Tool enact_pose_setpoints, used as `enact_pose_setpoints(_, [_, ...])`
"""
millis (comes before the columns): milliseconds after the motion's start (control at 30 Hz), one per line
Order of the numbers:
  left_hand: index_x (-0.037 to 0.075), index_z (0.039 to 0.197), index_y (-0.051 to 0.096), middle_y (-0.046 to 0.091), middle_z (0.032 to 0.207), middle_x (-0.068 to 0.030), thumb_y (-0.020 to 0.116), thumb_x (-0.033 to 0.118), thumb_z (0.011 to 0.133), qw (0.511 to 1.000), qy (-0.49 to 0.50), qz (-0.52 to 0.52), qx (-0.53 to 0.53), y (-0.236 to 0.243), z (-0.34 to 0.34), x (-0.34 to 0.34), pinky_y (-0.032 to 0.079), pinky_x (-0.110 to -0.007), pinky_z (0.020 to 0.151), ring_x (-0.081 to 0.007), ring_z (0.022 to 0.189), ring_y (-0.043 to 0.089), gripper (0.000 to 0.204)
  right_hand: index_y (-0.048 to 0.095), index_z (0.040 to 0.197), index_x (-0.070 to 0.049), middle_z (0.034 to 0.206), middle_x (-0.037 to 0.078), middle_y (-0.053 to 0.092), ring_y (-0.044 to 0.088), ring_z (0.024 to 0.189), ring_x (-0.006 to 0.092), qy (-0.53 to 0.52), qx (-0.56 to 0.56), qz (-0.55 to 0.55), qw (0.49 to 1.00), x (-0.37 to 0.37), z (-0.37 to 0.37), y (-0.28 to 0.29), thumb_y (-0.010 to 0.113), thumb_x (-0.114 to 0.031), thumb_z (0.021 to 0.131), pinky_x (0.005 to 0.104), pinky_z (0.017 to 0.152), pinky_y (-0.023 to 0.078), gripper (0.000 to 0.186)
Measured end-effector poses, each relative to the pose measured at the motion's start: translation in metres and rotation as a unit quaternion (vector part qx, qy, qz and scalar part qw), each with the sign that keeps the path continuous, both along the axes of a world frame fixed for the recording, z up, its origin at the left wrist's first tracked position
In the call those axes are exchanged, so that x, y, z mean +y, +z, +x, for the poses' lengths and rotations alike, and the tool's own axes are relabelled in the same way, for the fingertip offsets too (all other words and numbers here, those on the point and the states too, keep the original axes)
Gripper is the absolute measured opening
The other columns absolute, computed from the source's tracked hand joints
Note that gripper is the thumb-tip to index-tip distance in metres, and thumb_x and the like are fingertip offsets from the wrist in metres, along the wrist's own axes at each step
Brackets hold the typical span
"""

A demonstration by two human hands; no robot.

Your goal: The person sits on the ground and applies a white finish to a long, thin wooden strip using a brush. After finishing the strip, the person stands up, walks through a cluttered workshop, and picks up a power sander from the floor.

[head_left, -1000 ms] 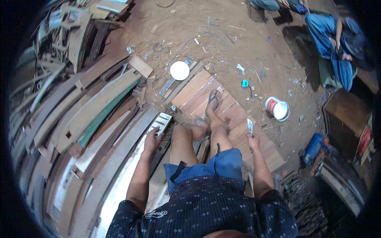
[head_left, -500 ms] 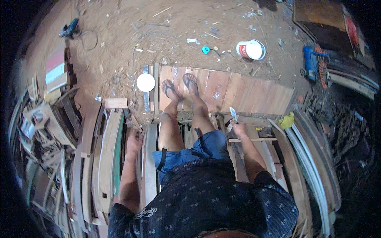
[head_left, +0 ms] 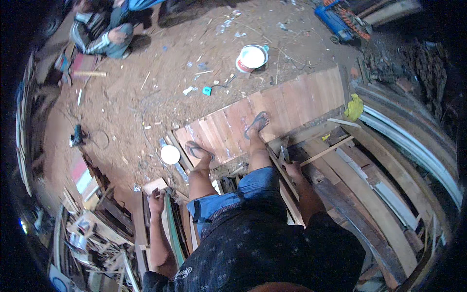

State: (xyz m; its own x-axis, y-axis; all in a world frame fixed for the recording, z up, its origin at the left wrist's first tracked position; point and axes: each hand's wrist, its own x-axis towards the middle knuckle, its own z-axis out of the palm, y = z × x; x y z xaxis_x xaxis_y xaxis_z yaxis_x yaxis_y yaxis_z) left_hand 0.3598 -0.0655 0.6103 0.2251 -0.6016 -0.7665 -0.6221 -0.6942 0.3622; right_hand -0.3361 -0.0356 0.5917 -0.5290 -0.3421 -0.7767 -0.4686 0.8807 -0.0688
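My right hand (head_left: pixel 294 169) is closed round a putty knife (head_left: pixel 285 155), its pale, flat blade pointing up beside the end of the plank panel. Most of its handle is hidden by my fingers. My left hand (head_left: pixel 156 202) hangs lower at the left with curled fingers, over the stacked boards; whether something small is in it I cannot make out. Just beyond it lies a short wood block (head_left: pixel 154 186). My sandalled feet stand on the plank panel (head_left: pixel 301 107), and a round white lid (head_left: pixel 170 155) rests at its left end.
A white bucket (head_left: pixel 252 59) and a turquoise tape measure (head_left: pixel 207 91) sit on the dirt floor. Further out are a blue compressor (head_left: pixel 335 24), a corded power tool (head_left: pixel 76 136) and a seated person (head_left: pixel 104 36). Long boards (head_left: pixel 379 194) crowd both sides; a yellow cloth (head_left: pixel 354 107) hangs right.
My view has turned left, bringing a seated person into sight. My feet have stepped wider apart on the panel. My left hand has swung lower and outward; the putty knife stays in my right.
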Motion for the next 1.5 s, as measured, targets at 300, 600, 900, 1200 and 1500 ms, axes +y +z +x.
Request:
enact_pose_setpoints(300, [-0.002, 0.133, 0.051, 0.064, 0.116, -0.0175, 0.072, 0.030, 0.089, 0.997, -0.063, 0.004, 0.049, 0.009, -0.210, -0.101, 0.052, -0.034, 0.086, -0.0233, 0.101, 0.065, 0.058, 0.048, 0.062, -0.015, 0.051, -0.005, 0.044, 0.038, 0.037, 0.0109, -0.246, -0.017, -0.124, 0.961, 0.063, -0.170, -0.094, 0.077, -0.033, 0.083, 0.0330, 0.037, 0.027, 0.041])
enact_pose_setpoints(600, [0.000, 0.133, 0.052, 0.066, 0.116, -0.0192, 0.070, 0.036, 0.091, 0.959, -0.231, -0.093, 0.132, 0.018, -0.506, -0.292, 0.053, -0.033, 0.082, -0.0217, 0.097, 0.066, 0.058, 0.068, 0.080, -0.006, 0.059, 0.003, 0.057, 0.055, 0.051, 0.0163, -0.328, 0.020, -0.133, 0.935, 0.116, -0.284, 0.002, 0.071, -0.041, 0.085, 0.0365, 0.050, 0.043, 0.036])
enact_pose_setpoints(900, [-0.003, 0.135, 0.051, 0.062, 0.126, -0.0130, 0.045, 0.052, 0.100, 0.876, -0.259, -0.030, 0.407, 0.157, -0.811, -0.442, 0.042, -0.035, 0.104, -0.0197, 0.117, 0.057, 0.066, 0.056, 0.066, -0.011, 0.052, -0.001, 0.049, 0.045, 0.040, 0.0116, -0.426, 0.012, -0.202, 0.882, 0.120, -0.390, 0.039, 0.071, -0.045, 0.085, 0.0309, 0.036, 0.033, 0.042])
enact_pose_setpoints(1200, [-0.011, 0.132, 0.050, 0.052, 0.137, -0.0221, 0.028, 0.042, 0.106, 0.653, -0.388, -0.160, 0.630, 0.424, -1.000, -0.506, 0.031, -0.036, 0.115, -0.0298, 0.130, 0.048, 0.064, 0.063, 0.087, -0.008, 0.064, -0.003, 0.054, 0.050, 0.056, 0.0116, -0.396, -0.020, -0.285, 0.873, -0.034, -0.558, 0.157, 0.069, -0.036, 0.088, 0.0297, 0.050, 0.038, 0.028])
enact_pose_setpoints(1500, [-0.006, 0.136, 0.051, 0.055, 0.138, -0.0193, 0.034, 0.039, 0.105, 0.746, -0.305, -0.302, 0.510, 0.476, -0.928, -0.480, 0.030, -0.041, 0.115, -0.0297, 0.134, 0.047, 0.057, 0.063, 0.077, -0.008, 0.058, 0.002, 0.053, 0.048, 0.044, 0.0148, -0.320, -0.150, -0.194, 0.915, -0.076, -0.741, 0.051, 0.074, -0.038, 0.086, 0.0308, 0.041, 0.038, 0.033])
